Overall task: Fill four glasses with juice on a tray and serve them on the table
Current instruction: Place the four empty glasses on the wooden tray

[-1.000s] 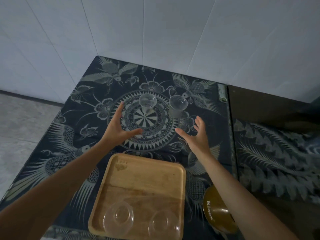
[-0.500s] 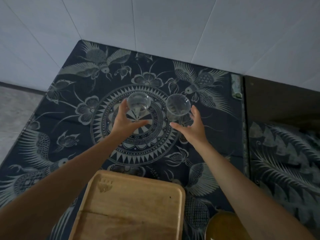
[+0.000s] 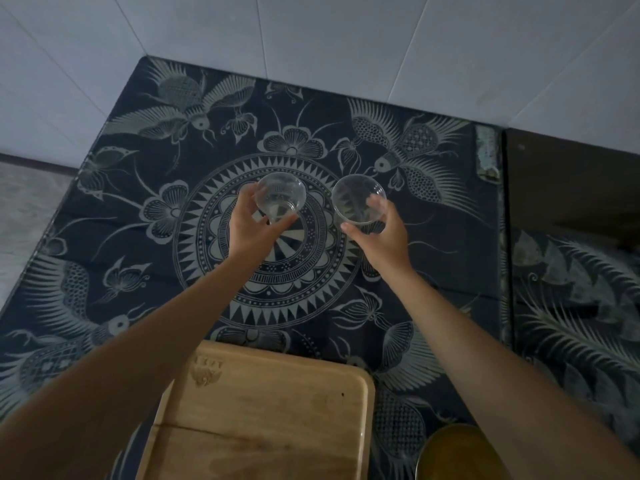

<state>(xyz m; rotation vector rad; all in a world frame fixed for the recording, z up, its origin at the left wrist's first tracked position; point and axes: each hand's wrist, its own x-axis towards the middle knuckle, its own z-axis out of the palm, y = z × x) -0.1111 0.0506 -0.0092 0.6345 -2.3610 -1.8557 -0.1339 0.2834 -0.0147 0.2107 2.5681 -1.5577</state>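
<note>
left hand (image 3: 250,226) fingers grip left glass (image 3: 280,197), empty | right hand (image 3: 382,233) fingers grip right glass (image 3: 358,199), empty

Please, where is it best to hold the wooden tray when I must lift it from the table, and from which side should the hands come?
Grip the wooden tray by its raised rim, one hand at the left edge and one at the right, coming in from the sides. It lies flat on the patterned cloth, wide and shallow, so two opposite holds should keep it level. Its near part is out of view.
</note>
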